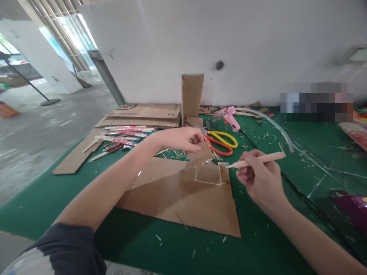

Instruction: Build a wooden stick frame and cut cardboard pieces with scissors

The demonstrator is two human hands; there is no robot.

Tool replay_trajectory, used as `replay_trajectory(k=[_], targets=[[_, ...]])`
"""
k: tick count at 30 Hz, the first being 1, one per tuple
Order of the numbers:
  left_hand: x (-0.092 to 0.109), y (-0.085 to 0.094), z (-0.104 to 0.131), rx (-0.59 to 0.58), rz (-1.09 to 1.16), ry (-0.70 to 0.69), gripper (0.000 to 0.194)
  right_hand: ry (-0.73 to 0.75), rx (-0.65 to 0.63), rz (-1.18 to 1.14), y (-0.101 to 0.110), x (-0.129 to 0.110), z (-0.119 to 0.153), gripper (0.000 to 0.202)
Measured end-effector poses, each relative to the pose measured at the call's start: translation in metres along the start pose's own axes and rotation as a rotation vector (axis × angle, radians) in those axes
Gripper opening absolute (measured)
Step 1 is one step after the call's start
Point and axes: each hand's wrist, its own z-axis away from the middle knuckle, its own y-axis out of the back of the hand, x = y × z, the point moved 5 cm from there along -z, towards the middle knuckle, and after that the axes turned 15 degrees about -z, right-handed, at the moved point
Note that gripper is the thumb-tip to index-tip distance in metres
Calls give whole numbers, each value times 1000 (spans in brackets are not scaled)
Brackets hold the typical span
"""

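My left hand grips a small square cardboard piece by its upper left part, over the back right of a large cardboard sheet. White lines forming part of a box show on the sheet just in front of that piece. In my right hand, closed at the sheet's right edge, is a pale pen-like marker, its tip pointing left near the lines. Scissors with yellow and orange handles lie behind the sheet.
A pink glue gun with a black cord lies at the back. Stacked cardboard, an upright cardboard strip and wrapped sticks are at the back left. A purple object sits at right on the green table.
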Motion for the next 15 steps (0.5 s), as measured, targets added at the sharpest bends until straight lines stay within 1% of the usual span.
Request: replay_trajectory(k=[2,3,6,7,8,11,15], targets=[[-7,2,8,53,7,92,47,-50,-27,24,-5,3,1,25],[-9,0,11,70,-11,122,48,-68,-57,56,-9,4,2,26],[-14,-19,20,97,-73,188,35,-72,-192,222,-22,4,4,27],[-16,-26,23,99,-104,204,32,-57,-237,286,-26,3,4,27],[-17,-31,26,130,-149,223,31,-40,-274,341,-30,2,4,27],[-21,-41,36,170,-250,210,32,-16,-340,427,-37,3,3,26],[-20,-42,44,175,-327,141,33,-9,-339,435,-37,10,1,25]])
